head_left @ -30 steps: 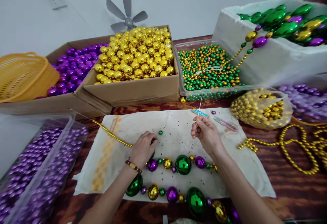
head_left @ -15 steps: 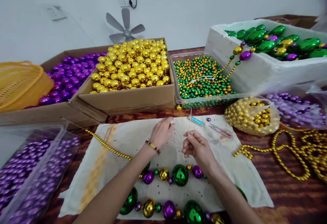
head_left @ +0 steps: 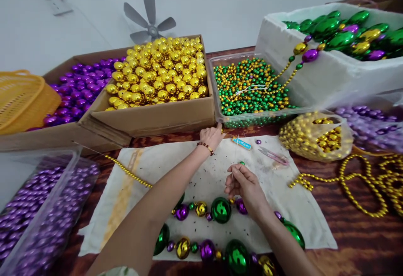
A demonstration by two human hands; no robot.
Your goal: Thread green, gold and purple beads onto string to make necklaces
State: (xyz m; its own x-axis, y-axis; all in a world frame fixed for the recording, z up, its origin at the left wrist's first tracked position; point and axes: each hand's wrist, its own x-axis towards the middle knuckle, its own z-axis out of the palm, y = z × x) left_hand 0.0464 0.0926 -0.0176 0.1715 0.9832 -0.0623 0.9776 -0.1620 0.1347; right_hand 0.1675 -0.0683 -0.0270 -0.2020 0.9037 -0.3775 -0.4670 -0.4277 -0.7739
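My left hand (head_left: pixel 211 137) reaches to the front corner of the clear plastic tray (head_left: pixel 221 117). Its fingers are bent around a small gold bead (head_left: pixel 223 131), partly hidden by them. Over the white cloth (head_left: pixel 201 165), my right hand (head_left: pixel 241 180) pinches a thin needle (head_left: pixel 232 178) pointing upward. A small green bead (head_left: pixel 242 163) shows just behind the right fingers. Below both hands lies a strand of large beads, with a shiny green ball (head_left: pixel 221 210). A second strand, including a big green ball (head_left: pixel 237 257), runs along the near edge.
A carton of gold balls (head_left: pixel 163 74) and purple balls (head_left: pixel 82 87) stand behind. Right of them is a white foam box (head_left: pixel 273 41). On the cloth lie a blue-labelled packet (head_left: pixel 242 143), a purple bead (head_left: pixel 258 141) and thread snips (head_left: pixel 273 156). A gold bead bag (head_left: pixel 302 135) sits right.
My left hand has moved forward and right, from over the cloth to the gold bead at the tray's corner. The right hand stays nearly still with its needle; a green bead now shows behind it.
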